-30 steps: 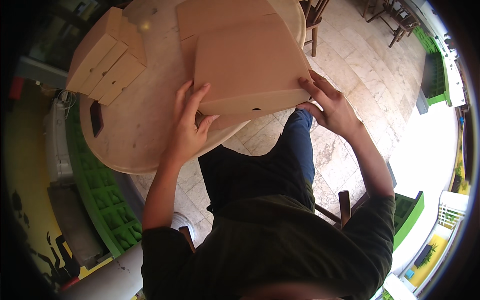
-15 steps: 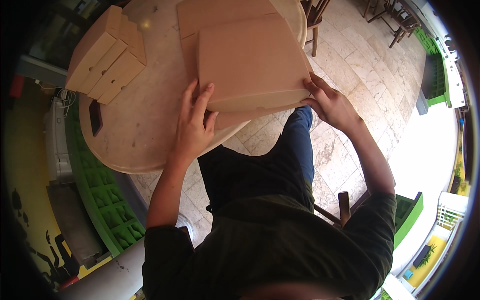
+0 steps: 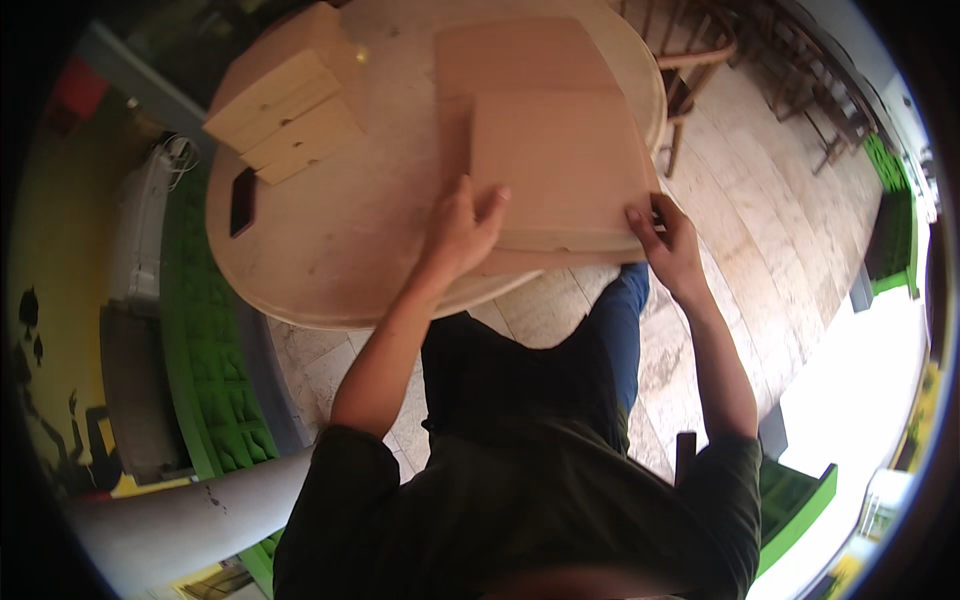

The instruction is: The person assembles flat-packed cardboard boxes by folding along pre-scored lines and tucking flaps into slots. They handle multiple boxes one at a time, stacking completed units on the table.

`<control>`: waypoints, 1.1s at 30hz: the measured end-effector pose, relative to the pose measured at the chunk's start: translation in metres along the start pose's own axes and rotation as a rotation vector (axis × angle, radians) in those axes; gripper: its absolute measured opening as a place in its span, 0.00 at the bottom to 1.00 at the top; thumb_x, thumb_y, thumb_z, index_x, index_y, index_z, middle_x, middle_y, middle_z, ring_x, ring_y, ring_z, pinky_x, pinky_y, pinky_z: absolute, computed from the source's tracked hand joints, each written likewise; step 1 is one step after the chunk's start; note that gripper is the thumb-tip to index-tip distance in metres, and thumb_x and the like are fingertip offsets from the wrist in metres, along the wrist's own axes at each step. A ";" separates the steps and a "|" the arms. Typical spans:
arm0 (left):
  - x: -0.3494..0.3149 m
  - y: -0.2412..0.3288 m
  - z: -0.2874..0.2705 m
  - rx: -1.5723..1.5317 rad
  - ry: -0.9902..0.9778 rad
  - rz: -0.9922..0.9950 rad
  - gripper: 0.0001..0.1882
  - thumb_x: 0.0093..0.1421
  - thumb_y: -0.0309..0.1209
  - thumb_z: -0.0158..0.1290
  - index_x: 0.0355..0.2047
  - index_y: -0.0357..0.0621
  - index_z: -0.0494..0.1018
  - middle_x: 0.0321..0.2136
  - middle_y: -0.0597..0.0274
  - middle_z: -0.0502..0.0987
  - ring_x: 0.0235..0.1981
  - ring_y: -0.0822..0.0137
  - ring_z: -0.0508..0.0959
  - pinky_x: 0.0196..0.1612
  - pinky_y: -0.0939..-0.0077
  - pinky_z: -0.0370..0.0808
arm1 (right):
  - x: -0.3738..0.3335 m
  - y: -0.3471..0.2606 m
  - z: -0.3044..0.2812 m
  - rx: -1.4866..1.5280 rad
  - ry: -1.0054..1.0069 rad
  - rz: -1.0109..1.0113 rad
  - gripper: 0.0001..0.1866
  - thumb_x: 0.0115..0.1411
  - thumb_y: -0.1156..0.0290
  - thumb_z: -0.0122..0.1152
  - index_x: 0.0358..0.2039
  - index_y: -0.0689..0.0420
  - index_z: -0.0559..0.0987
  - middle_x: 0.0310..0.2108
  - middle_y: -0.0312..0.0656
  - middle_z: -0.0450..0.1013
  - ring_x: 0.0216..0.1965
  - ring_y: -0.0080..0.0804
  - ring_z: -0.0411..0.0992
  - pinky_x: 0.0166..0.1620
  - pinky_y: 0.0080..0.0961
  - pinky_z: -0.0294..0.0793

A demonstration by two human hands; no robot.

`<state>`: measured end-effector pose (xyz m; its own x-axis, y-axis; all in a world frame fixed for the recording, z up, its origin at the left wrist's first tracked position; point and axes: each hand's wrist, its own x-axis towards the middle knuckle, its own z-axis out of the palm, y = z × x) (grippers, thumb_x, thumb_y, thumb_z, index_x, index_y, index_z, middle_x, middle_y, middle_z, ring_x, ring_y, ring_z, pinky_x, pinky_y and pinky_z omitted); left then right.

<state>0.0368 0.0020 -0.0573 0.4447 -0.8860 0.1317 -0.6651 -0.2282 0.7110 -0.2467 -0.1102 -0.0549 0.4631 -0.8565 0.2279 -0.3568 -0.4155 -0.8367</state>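
A shut brown cardboard box (image 3: 560, 165) with a low front wall lies over flat brown cardboard (image 3: 520, 55) on the round table. At its left front corner my left hand (image 3: 465, 230) grips with fingers along the side and top; motion smears them a little. My right hand (image 3: 672, 245) holds the right front corner, thumb on the lid and the other fingers curled around the side, partly hidden. The box's front edge faces me, near the table's rim.
Several similar cardboard boxes (image 3: 290, 105) are stacked at the table's (image 3: 330, 265) left, with a dark phone (image 3: 243, 202) before them. Wooden chairs (image 3: 690, 55) stand beyond at the right. A green lattice panel (image 3: 215, 370) runs along the left.
The view has shifted, so table and boxes appear farther right. My hands remain at the box's front corners; the box looks lower and flatter against the cardboard beneath.
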 end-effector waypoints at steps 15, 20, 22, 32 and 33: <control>0.016 0.052 -0.240 -0.538 0.475 0.129 0.27 0.74 0.46 0.54 0.62 0.37 0.70 0.53 0.57 0.80 0.55 0.67 0.77 0.60 0.70 0.73 | 0.108 -0.215 0.071 0.488 0.126 -0.509 0.22 0.71 0.63 0.67 0.55 0.67 0.72 0.50 0.50 0.77 0.52 0.33 0.77 0.54 0.31 0.78; 0.084 0.033 -0.380 -0.469 0.533 0.055 0.32 0.76 0.43 0.50 0.72 0.38 0.59 0.65 0.48 0.71 0.64 0.55 0.73 0.61 0.52 0.74 | 0.208 -0.328 0.150 0.438 0.246 -0.440 0.34 0.65 0.44 0.66 0.54 0.64 0.75 0.47 0.51 0.81 0.51 0.34 0.77 0.55 0.30 0.73; 0.118 0.005 -0.416 -0.592 0.460 0.038 0.34 0.76 0.45 0.50 0.74 0.39 0.57 0.70 0.47 0.65 0.68 0.55 0.68 0.67 0.51 0.67 | 0.240 -0.353 0.183 0.565 0.256 -0.474 0.21 0.57 0.70 0.71 0.50 0.63 0.79 0.48 0.56 0.81 0.53 0.55 0.78 0.54 0.42 0.77; 0.202 -0.159 -0.395 -0.516 0.505 -0.291 0.29 0.72 0.48 0.56 0.61 0.35 0.74 0.57 0.49 0.80 0.59 0.56 0.79 0.60 0.57 0.74 | 0.312 -0.311 0.315 -0.079 0.013 -0.141 0.46 0.59 0.38 0.56 0.62 0.68 0.74 0.62 0.67 0.71 0.66 0.61 0.68 0.67 0.47 0.68; 0.202 -0.165 -0.395 -0.537 0.512 -0.294 0.30 0.72 0.48 0.56 0.62 0.35 0.73 0.58 0.49 0.79 0.59 0.55 0.79 0.60 0.56 0.74 | 0.317 -0.308 0.318 -0.176 0.056 -0.152 0.46 0.59 0.37 0.55 0.62 0.67 0.74 0.62 0.66 0.71 0.66 0.62 0.68 0.68 0.47 0.68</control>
<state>0.4732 0.0199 0.1252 0.8641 -0.4942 0.0950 -0.1555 -0.0827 0.9844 0.2682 -0.1563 0.1162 0.4781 -0.7936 0.3763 -0.4248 -0.5839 -0.6918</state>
